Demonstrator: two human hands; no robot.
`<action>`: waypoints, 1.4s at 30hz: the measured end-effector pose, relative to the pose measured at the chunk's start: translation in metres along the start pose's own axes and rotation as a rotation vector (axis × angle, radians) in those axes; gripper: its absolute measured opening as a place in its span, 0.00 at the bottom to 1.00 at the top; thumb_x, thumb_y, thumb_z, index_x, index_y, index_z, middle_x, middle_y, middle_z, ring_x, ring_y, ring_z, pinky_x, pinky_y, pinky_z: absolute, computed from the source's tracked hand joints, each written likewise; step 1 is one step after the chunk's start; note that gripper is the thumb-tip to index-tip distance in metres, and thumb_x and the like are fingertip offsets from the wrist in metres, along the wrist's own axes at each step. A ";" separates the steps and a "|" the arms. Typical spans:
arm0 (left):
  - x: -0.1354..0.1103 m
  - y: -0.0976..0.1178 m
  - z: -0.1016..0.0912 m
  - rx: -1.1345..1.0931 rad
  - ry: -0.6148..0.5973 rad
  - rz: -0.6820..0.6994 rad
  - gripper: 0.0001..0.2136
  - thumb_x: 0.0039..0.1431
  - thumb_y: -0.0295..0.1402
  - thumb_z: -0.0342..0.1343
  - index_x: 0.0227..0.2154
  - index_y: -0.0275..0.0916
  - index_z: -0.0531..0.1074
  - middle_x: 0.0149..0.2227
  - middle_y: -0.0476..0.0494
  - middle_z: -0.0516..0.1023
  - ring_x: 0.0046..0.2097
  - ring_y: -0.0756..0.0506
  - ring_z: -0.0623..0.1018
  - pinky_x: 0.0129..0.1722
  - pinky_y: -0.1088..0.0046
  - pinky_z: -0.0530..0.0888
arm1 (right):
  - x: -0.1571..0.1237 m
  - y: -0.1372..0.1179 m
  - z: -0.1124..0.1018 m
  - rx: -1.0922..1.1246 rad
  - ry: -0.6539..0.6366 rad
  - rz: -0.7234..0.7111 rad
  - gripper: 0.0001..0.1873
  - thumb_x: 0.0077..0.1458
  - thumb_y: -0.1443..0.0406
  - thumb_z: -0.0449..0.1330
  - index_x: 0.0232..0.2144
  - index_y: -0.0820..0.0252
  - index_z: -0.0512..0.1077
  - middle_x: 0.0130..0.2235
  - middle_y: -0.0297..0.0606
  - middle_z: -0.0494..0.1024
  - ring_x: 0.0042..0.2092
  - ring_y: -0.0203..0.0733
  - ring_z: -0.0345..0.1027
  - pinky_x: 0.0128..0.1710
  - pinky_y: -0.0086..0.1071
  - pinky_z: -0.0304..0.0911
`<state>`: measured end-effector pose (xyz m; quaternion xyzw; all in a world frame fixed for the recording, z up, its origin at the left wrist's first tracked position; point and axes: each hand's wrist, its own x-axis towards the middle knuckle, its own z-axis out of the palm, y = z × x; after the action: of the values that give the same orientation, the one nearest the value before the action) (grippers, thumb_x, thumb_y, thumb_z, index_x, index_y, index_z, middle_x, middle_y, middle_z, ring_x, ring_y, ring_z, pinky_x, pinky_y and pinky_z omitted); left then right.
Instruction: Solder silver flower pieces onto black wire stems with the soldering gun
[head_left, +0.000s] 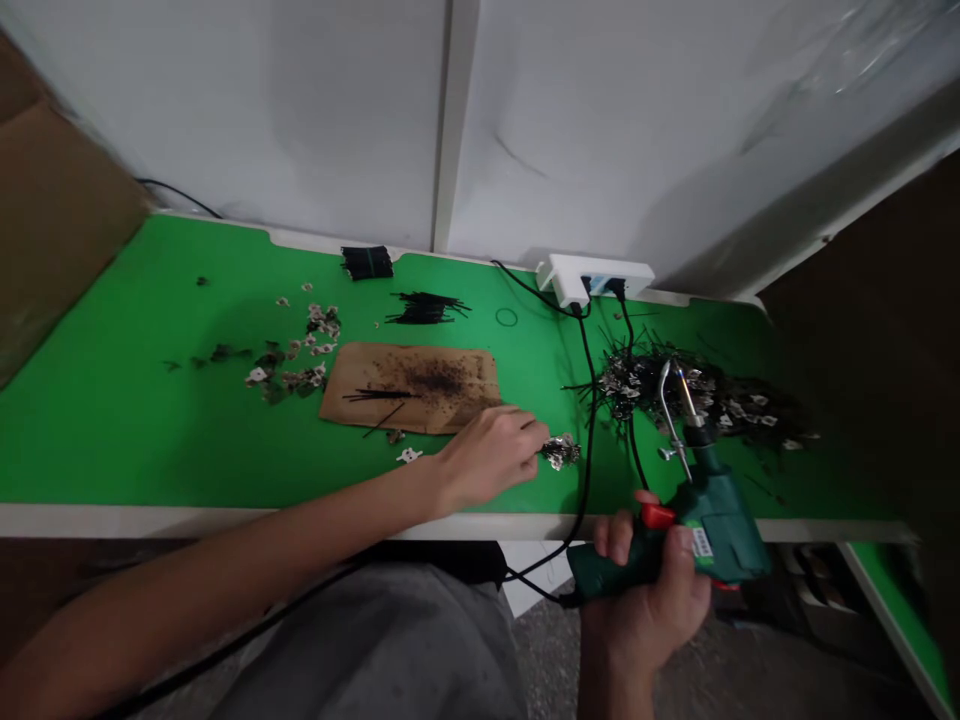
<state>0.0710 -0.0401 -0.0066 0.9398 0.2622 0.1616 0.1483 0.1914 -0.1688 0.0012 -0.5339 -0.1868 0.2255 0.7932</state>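
Note:
My right hand [649,610] is wrapped round the grip of a green soldering gun [724,525] with a red trigger, held at the table's front edge. Its metal tip [685,392] and curved solder feed tube [669,415] point up and away, in front of the dark pile behind. My left hand [499,450] is closed at the lower right corner of a scorched brown cardboard piece [409,362]. Right at its fingertips is a small cluster of shiny metal tabs [561,452]; what the fingers pinch is hidden. Several short black wires [375,396] lie on the cardboard.
A green-topped table [247,460] carries loose metal tabs [300,378] at left, a tied black wire bundle [367,262] and loose black wires [426,308] behind. Right are a white power strip [600,278], hanging black cords [592,400] and a heap of wires with tabs [637,380].

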 end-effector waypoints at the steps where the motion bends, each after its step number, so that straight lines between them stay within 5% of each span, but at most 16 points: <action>1: 0.000 0.000 0.000 -0.017 0.005 -0.016 0.06 0.58 0.21 0.54 0.29 0.37 0.70 0.29 0.47 0.74 0.34 0.46 0.75 0.37 0.72 0.71 | 0.000 0.000 0.000 0.000 -0.002 0.000 0.10 0.57 0.59 0.65 0.33 0.62 0.74 0.30 0.34 0.75 0.19 0.28 0.56 0.18 0.27 0.56; 10: 0.000 -0.006 -0.001 -0.194 0.100 -0.112 0.07 0.49 0.20 0.56 0.23 0.38 0.68 0.25 0.51 0.72 0.28 0.50 0.70 0.29 0.75 0.61 | 0.001 -0.001 -0.001 0.005 0.004 -0.010 0.09 0.58 0.60 0.64 0.33 0.62 0.74 0.33 0.35 0.76 0.20 0.28 0.56 0.19 0.27 0.57; 21: 0.008 -0.007 -0.011 -0.400 0.143 -0.194 0.05 0.48 0.23 0.61 0.23 0.37 0.71 0.25 0.54 0.75 0.27 0.53 0.71 0.29 0.78 0.62 | 0.001 0.001 -0.004 -0.006 0.002 0.002 0.09 0.59 0.60 0.64 0.34 0.61 0.74 0.24 0.30 0.71 0.19 0.30 0.56 0.19 0.26 0.56; 28: 0.011 0.003 -0.004 -0.179 0.049 -0.174 0.05 0.56 0.23 0.57 0.27 0.37 0.73 0.31 0.46 0.78 0.34 0.46 0.77 0.34 0.73 0.68 | 0.001 0.002 -0.004 -0.018 0.012 0.000 0.09 0.57 0.60 0.65 0.33 0.61 0.74 0.26 0.32 0.73 0.19 0.29 0.56 0.19 0.27 0.56; 38: 0.005 0.017 -0.023 0.060 -0.091 -0.124 0.09 0.64 0.35 0.58 0.38 0.33 0.74 0.37 0.38 0.79 0.43 0.39 0.79 0.44 0.64 0.76 | 0.001 0.002 -0.007 -0.027 0.020 0.010 0.09 0.58 0.60 0.64 0.33 0.62 0.75 0.25 0.31 0.71 0.19 0.29 0.56 0.19 0.27 0.56; 42: 0.001 0.022 -0.019 0.137 -0.074 -0.061 0.05 0.64 0.30 0.57 0.38 0.33 0.74 0.38 0.39 0.79 0.43 0.39 0.79 0.44 0.63 0.76 | 0.001 0.002 -0.006 -0.023 0.014 0.017 0.10 0.58 0.60 0.64 0.33 0.63 0.75 0.26 0.32 0.72 0.19 0.29 0.56 0.19 0.27 0.56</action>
<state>0.0743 -0.0539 0.0187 0.9446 0.2954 0.1040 0.0982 0.1955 -0.1725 -0.0028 -0.5463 -0.1793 0.2260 0.7863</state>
